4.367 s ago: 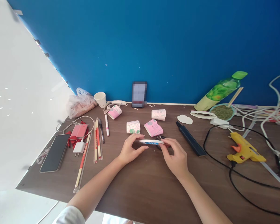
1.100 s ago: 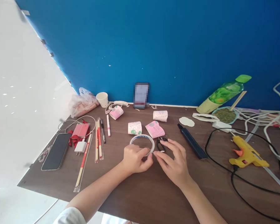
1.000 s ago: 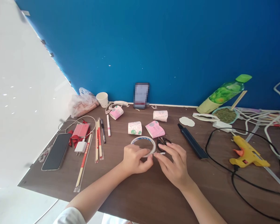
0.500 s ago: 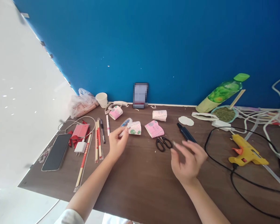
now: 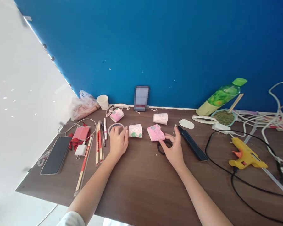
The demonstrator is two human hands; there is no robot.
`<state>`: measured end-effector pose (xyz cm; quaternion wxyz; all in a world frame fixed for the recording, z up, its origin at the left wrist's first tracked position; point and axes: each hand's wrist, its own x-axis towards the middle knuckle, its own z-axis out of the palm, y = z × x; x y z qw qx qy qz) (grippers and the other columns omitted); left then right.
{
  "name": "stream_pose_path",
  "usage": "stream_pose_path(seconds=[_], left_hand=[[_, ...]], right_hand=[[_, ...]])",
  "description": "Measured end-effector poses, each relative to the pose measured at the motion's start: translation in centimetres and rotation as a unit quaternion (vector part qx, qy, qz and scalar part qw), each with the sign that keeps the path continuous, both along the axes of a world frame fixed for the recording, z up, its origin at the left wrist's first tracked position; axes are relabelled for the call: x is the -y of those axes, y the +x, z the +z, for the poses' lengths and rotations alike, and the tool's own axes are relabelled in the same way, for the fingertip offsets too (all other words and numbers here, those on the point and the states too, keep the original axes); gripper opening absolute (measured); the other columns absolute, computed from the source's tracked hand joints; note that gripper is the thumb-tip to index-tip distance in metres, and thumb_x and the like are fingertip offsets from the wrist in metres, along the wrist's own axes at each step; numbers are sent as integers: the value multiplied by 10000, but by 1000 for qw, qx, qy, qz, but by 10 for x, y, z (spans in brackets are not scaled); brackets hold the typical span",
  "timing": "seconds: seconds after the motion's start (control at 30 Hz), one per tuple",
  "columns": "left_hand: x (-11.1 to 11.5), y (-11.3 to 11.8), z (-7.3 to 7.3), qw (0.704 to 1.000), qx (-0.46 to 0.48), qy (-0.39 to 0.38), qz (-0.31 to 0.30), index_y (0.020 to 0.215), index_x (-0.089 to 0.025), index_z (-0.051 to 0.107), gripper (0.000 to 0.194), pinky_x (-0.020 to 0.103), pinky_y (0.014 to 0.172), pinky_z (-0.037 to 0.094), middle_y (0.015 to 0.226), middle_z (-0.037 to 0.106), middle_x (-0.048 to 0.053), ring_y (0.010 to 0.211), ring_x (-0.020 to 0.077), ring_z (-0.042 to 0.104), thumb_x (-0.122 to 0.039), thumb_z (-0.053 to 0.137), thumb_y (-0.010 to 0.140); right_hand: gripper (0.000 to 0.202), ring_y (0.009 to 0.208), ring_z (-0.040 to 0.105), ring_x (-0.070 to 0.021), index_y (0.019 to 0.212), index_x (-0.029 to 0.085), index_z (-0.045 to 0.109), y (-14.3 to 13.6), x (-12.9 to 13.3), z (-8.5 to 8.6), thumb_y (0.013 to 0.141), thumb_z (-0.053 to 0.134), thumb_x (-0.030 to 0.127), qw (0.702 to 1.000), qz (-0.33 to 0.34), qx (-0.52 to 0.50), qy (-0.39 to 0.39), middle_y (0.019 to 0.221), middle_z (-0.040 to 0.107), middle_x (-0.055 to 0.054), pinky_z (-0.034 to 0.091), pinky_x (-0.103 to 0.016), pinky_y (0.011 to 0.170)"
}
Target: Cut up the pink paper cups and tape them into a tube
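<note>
My left hand [image 5: 118, 142] rests on a round roll, perhaps tape [image 5: 112, 128], lying on the table, its fingers bent over the near edge. Just right of it lies a white paper piece with green print [image 5: 135, 131]. My right hand [image 5: 174, 150] is beside a pink paper piece [image 5: 156, 132], thumb near its lower right corner and fingers spread apart. Black scissors [image 5: 160, 148] lie partly hidden under that hand. Another curled pale paper piece [image 5: 160, 118] sits further back, and a pink one [image 5: 117, 115] is at the back left.
On the left are a phone [image 5: 56, 155], red charger box [image 5: 81, 133], chopsticks [image 5: 83, 166] and a paper cup [image 5: 102, 102]. On the right are a black case [image 5: 193, 145], white oval [image 5: 186, 124], green bottle [image 5: 219, 99], yellow glue gun [image 5: 246, 153] and looping cables.
My left hand has lowered the roll onto the table. My right hand has moved left and forward, to the pink paper and scissors. The view has shifted slightly.
</note>
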<state>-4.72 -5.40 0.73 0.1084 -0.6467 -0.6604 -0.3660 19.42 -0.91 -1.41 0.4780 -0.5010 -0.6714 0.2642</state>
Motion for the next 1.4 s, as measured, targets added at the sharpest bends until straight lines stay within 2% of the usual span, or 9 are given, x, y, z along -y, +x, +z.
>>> stream_pose_path(seconds=[0.07,0.27,0.53,0.73,0.87,1.03,1.2,1.3,1.4], left_hand=[[4,10,3,999,10,9,-36,1032,-187,646,255,426,902,370,1053,568,114,1020,260,462,-222,447,877],[16,29,5,995,43,40,-85,1010,-179,600,207,377,819,373,967,597,91,912,225,505,-215,491,837],[10,17,-10,984,154,88,-17,933,-178,523,141,360,775,398,902,589,75,872,211,518,-203,398,874],[5,15,-19,976,206,73,11,933,-180,523,155,367,778,407,916,588,74,861,210,526,-249,398,872],[3,14,-19,971,226,82,9,920,-180,534,160,359,777,410,906,581,70,857,206,522,-269,410,872],[0,13,-18,964,251,86,10,929,-180,533,156,349,772,417,913,569,69,864,203,522,-269,419,870],[-3,11,-17,964,254,80,23,920,-190,515,115,353,794,420,912,559,61,885,199,526,-230,424,862],[-5,2,-13,965,245,78,52,961,-191,497,135,374,837,414,952,553,66,923,207,524,-205,452,834],[-10,-15,-6,964,229,65,119,1021,-190,485,241,406,875,402,999,543,77,967,231,508,-193,513,781]], right_hand=[[782,1001,601,-234,1393,206,235,0,1,2,744,663,292,999,-8,-32,-16,756,642,16,304,-556,997],[703,992,596,-211,1316,218,332,1,22,15,719,693,300,993,-26,-106,-37,773,638,11,298,-524,1019],[546,848,623,-196,1223,192,422,-2,40,29,741,667,264,993,-58,-93,53,728,635,1,379,-477,963],[457,1016,588,-225,1161,205,446,-1,48,25,756,655,235,993,-55,-83,66,816,641,-36,424,-455,930],[376,1037,584,-230,1087,217,470,0,53,24,756,650,204,990,-48,-81,101,903,626,-58,432,-467,933],[349,1083,565,-246,1061,210,477,2,52,25,758,649,208,989,-60,-65,118,878,621,-58,445,-463,919],[338,1030,594,-239,1045,205,488,5,43,20,754,659,232,986,-81,-18,145,894,626,-66,454,-438,906],[284,1021,600,-239,1008,203,508,7,36,15,767,644,267,985,-83,26,149,944,631,-85,457,-431,906],[241,1039,594,-248,972,198,519,8,30,8,781,624,300,985,-79,48,148,980,626,-102,464,-428,899]])
